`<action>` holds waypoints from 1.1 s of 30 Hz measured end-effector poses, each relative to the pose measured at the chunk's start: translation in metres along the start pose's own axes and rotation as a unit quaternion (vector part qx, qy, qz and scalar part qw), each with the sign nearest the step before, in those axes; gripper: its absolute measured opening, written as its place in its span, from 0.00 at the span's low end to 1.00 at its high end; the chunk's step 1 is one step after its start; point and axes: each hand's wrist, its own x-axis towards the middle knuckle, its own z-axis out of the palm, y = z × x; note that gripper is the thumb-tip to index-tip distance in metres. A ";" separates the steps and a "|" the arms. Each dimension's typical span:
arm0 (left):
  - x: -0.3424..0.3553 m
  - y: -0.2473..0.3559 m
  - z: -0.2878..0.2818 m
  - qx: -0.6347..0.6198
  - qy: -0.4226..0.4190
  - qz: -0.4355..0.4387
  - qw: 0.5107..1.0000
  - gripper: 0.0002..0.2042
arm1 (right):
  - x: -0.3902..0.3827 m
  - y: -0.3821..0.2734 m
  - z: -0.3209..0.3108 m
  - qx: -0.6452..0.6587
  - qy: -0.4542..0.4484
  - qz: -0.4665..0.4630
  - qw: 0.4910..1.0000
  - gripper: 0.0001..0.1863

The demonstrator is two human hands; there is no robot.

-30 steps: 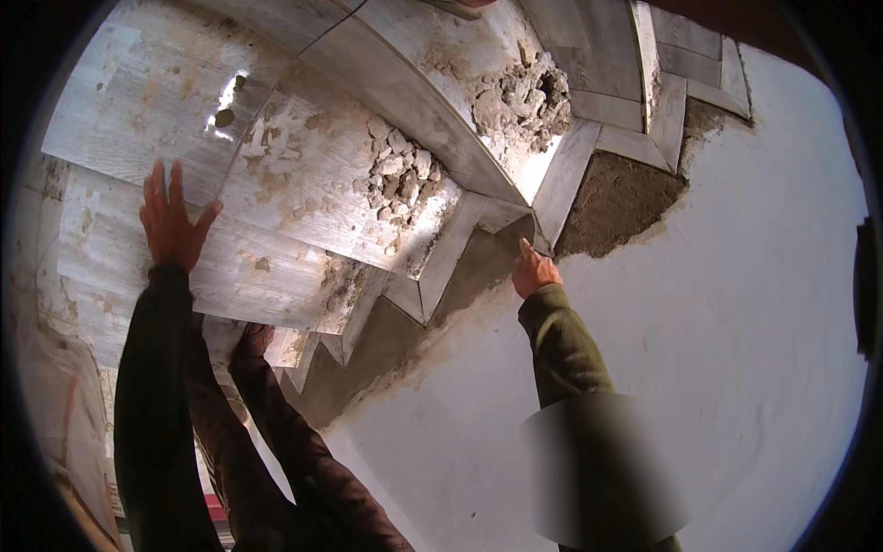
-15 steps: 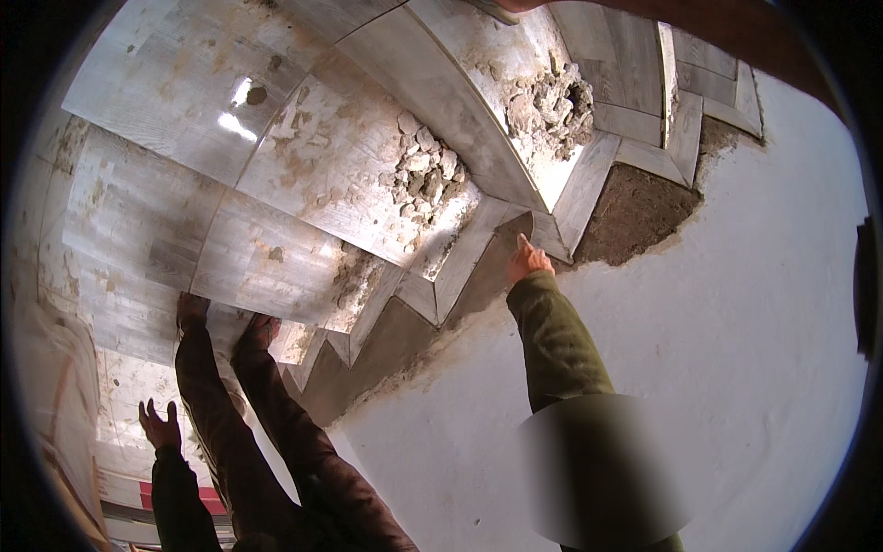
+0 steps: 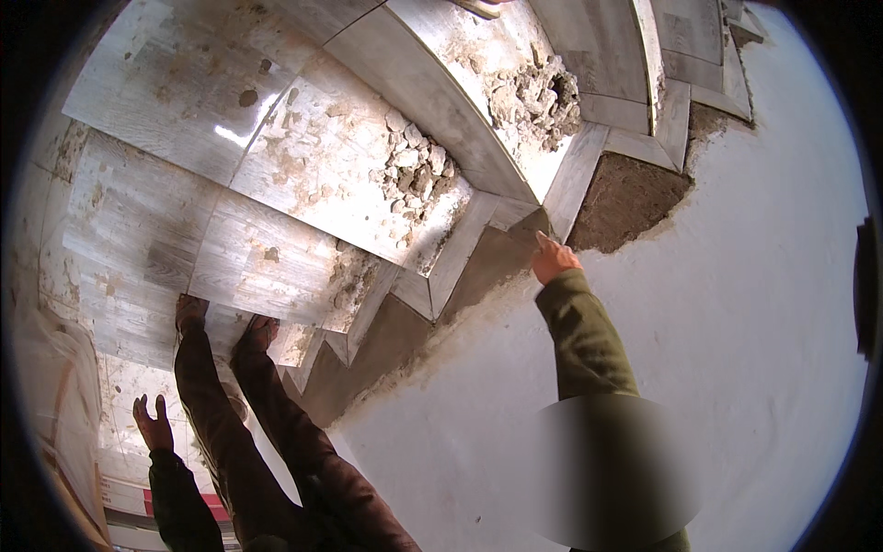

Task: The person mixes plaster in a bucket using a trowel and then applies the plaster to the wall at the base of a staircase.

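My right hand, in a green sleeve, reaches up to the zigzag edge of the stair skirting. Its index finger points forward along what looks like a grey trowel blade; the handle is hidden in the hand. The blade lies against a band of smooth grey mortar below the wood-look skirting tiles. Down at the lower left my left hand hangs in shadow, fingers spread, holding nothing. My bare feet stand on a lower step, left of the mortar band.
Piles of rubble and broken mortar lie on the steps. A rough brown unfilled patch shows farther up the white wall. At the top edge is part of another person. Plastic sheeting hangs at left.
My right hand has moved right along the skirting with the blade. The view has shifted slightly, and another person's arm at the top right has left it. My left hand stays open.
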 end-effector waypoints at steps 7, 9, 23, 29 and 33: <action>-0.009 -0.012 0.003 -0.002 -0.017 -0.018 1.000 0.26 | -0.024 0.020 -0.026 -0.026 -0.034 0.001 0.999 0.28; -0.009 -0.019 0.007 -0.007 -0.017 -0.012 1.000 0.25 | -0.012 0.016 -0.010 0.001 -0.028 0.010 1.000 0.28; -0.021 -0.040 -0.003 -0.019 -0.021 -0.056 0.998 0.26 | 0.030 0.005 0.045 -0.038 -0.004 -0.020 0.999 0.25; -0.028 -0.039 -0.023 -0.016 -0.005 -0.049 0.999 0.26 | -0.032 -0.021 0.010 0.043 0.025 0.010 0.999 0.27; -0.029 -0.022 -0.032 -0.014 -0.012 -0.030 0.999 0.26 | -0.083 -0.028 0.082 0.171 0.158 -0.061 0.971 0.36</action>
